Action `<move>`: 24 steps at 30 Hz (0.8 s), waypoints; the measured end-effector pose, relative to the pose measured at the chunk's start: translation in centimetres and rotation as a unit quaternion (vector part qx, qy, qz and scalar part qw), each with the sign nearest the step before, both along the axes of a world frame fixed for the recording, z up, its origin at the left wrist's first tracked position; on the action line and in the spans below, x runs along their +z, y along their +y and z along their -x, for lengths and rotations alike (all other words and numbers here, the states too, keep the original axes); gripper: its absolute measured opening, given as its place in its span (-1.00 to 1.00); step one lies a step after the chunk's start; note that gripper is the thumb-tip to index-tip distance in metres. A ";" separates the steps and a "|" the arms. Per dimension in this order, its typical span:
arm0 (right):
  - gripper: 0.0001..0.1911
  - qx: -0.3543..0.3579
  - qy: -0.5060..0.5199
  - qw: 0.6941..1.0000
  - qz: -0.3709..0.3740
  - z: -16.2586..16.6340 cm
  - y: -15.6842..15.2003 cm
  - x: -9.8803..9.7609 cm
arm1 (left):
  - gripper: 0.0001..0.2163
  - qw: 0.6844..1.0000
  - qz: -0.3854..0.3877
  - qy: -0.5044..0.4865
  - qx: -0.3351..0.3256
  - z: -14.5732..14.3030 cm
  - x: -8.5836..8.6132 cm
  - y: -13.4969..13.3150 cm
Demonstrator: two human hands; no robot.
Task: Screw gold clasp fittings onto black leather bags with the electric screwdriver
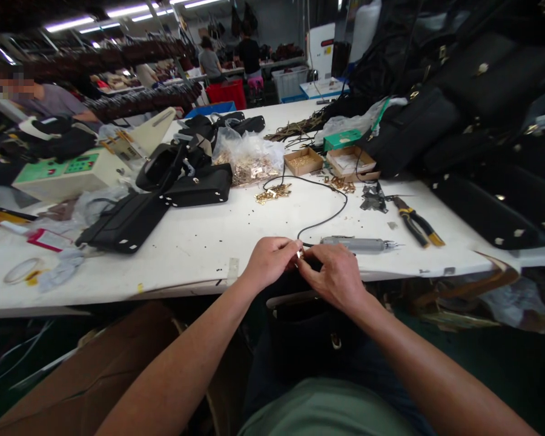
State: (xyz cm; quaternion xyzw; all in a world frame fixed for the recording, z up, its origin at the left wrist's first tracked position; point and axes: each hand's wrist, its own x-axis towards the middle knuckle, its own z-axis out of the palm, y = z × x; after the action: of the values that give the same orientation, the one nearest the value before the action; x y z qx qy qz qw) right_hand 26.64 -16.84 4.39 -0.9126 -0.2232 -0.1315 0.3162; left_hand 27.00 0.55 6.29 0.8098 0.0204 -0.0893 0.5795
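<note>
At the table's front edge, the closed fingertips of my left hand [270, 257] and my right hand [333, 275] meet around a small shiny metal fitting [298, 255]. Dark material shows under my right fingers; whether it belongs to the bag is unclear. A black bag [306, 327] with a metal clasp [335, 341] rests on my lap below both hands. Just beyond my right hand lies a grey electric screwdriver [358, 244], its bit pointing right. From behind my fingers a black cord [340, 209] curves over the tabletop.
Gold-coloured metal parts [272, 193] lie mid-table, near a plastic bag of fittings [249, 163] and small cardboard boxes [303, 161]. Pliers [418, 223] sit at right, beside piled black bags [481, 139]. More black bags [197, 186] and a beige machine [68, 172] stand left. People are in the background.
</note>
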 end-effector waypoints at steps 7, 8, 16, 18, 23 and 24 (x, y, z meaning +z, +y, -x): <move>-0.86 0.024 -0.017 0.999 -0.035 -0.1 -0.4 -0.8 | -0.60 0.999 -0.030 -0.022 -0.011 0.2 -0.1 -0.1; -0.88 0.028 -0.017 0.999 -0.037 0.0 -0.5 -0.8 | -0.60 0.999 -0.037 -0.031 -0.015 0.3 0.2 -0.2; -0.96 0.056 -0.016 0.998 0.016 1.1 -3.0 0.5 | -0.84 0.929 -0.176 -0.294 -0.139 3.5 1.8 -0.2; -0.96 0.053 -0.031 0.998 0.008 1.6 -3.5 0.3 | -0.81 0.886 -0.208 -0.391 -0.140 4.8 1.3 -0.3; -0.92 0.055 -0.071 0.996 -0.030 3.2 -4.2 -0.6 | -0.84 0.815 -0.272 -0.500 -0.109 7.7 0.0 -1.1; -0.91 0.057 -0.075 0.995 -0.033 3.6 -4.3 -0.7 | -0.83 0.808 -0.273 -0.510 -0.108 8.1 -0.2 -1.2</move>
State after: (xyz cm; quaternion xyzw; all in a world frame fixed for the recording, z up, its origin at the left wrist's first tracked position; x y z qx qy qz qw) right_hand 23.05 -21.15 3.68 -0.8751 -0.2934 -0.1890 0.3352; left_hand 18.89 -0.69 6.13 0.8605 -0.3427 0.2837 0.2482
